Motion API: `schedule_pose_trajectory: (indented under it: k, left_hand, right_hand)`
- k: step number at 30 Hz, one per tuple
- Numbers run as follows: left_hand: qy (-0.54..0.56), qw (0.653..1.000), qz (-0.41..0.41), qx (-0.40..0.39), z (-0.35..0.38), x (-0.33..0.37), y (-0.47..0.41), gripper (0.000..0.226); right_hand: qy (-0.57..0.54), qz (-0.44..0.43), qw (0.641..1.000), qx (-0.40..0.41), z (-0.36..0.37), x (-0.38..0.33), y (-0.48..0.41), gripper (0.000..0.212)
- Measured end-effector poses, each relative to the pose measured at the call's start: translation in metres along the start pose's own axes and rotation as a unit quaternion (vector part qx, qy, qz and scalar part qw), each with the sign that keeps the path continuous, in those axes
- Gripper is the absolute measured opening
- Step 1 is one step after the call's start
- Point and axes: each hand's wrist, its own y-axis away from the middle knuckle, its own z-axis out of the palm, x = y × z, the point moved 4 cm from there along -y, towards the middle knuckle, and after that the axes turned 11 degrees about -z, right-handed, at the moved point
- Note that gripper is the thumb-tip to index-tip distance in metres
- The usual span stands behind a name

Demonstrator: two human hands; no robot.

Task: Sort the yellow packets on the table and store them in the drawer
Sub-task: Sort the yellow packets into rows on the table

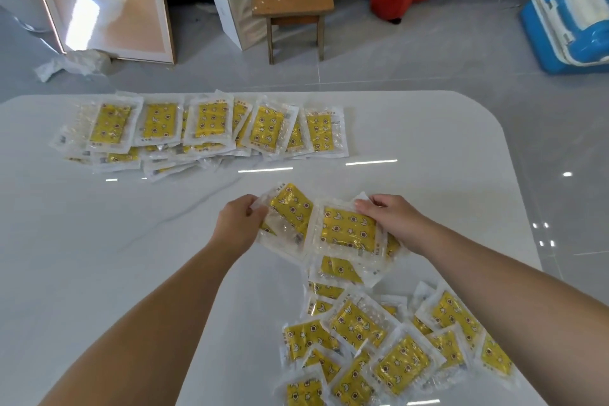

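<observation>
The left hand pinches the clear edge of a tilted yellow packet, fingers curled shut on the film, while the right hand is closed on the upper right corner of a second packet that overlaps the first. Both packets sit at the top of a small fan of packets held just above or on the white desk; I cannot tell whether the lowest ones touch the surface.

A loose heap of packets lies at the near right of the desk, jumbled at all angles and overlapping. A tidier row of packets lies along the far edge, well apart from the hands, laid side by side in shingled stacks. No drawer is in view.

The packets look light and thin: a yellow printed pad sealed inside a wider clear plastic sleeve. The film is glossy and probably slick, so stacked ones will likely slide over each other and fan out if gripped loosely. The pad gives the middle some stiffness, but the clear margins are floppy and crinkle. Taking hold across the pad itself, thumb above and fingers below, should steady a stack better than pinching the limp border; squaring the edges against the desk would help before carrying them off
</observation>
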Motion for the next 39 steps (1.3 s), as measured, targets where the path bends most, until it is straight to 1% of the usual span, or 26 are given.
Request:
schedule_pose_trajectory:
  k: [4,9,12,14,16,17,19,20,24,25,27,30,33,35,37,39]
  left_hand:
    - [0.031,0.999,-0.013,0.010,-0.027,-0.005,-0.018,0.021]
    - [0.046,0.998,-0.023,0.026,-0.064,-0.007,-0.040,0.030]
    - [0.029,0.999,-0.018,0.043,-0.093,-0.004,-0.058,0.033]
    - [-0.014,0.998,-0.005,0.061,-0.115,0.002,-0.072,0.032]
    - [-0.080,0.993,0.019,0.083,-0.138,0.011,-0.087,0.031]
    - [-0.110,0.989,0.033,0.093,-0.150,0.016,-0.096,0.032]
    - [-0.154,0.980,0.061,0.108,-0.171,0.025,-0.116,0.032]
    - [-0.176,0.975,0.070,0.114,-0.181,0.029,-0.127,0.031]
    - [-0.243,0.957,0.085,0.136,-0.209,0.046,-0.169,0.034]
    - [-0.256,0.954,0.083,0.132,-0.214,0.049,-0.179,0.033]
    - [-0.287,0.948,0.069,0.117,-0.220,0.051,-0.197,0.033]
    - [-0.337,0.934,0.024,0.112,-0.227,0.044,-0.214,0.030]
    - [-0.367,0.922,-0.020,0.123,-0.232,0.036,-0.222,0.030]
    - [-0.384,0.911,-0.035,0.143,-0.235,0.033,-0.219,0.029]
    - [-0.414,0.893,-0.029,0.172,-0.238,0.032,-0.212,0.031]
    - [-0.458,0.866,-0.003,0.200,-0.238,0.033,-0.205,0.044]
  right_hand:
    - [-0.083,0.033,0.996,0.003,0.028,-0.023,-0.017,0.022]
    - [-0.129,0.050,0.990,0.013,0.065,-0.060,-0.041,0.027]
    - [-0.159,0.062,0.985,0.032,0.088,-0.086,-0.059,0.026]
    - [-0.168,0.064,0.983,0.043,0.102,-0.104,-0.073,0.028]
    - [-0.161,0.063,0.983,0.055,0.115,-0.126,-0.087,0.031]
    - [-0.153,0.061,0.984,0.062,0.121,-0.136,-0.095,0.029]
    - [-0.136,0.053,0.986,0.075,0.132,-0.158,-0.109,0.015]
    - [-0.137,0.048,0.986,0.087,0.138,-0.167,-0.117,0.013]
    - [-0.141,0.030,0.983,0.112,0.159,-0.198,-0.147,0.013]
    - [-0.127,0.030,0.985,0.112,0.164,-0.201,-0.154,0.013]
    - [-0.101,0.028,0.988,0.117,0.171,-0.204,-0.167,0.022]
    - [-0.088,0.053,0.987,0.124,0.176,-0.203,-0.178,0.031]
    - [-0.085,0.099,0.985,0.110,0.177,-0.203,-0.180,0.025]
    - [-0.088,0.122,0.983,0.107,0.172,-0.200,-0.179,0.026]
    - [-0.058,0.131,0.982,0.119,0.161,-0.196,-0.175,0.029]
    - [-0.012,0.130,0.981,0.142,0.144,-0.192,-0.173,0.031]
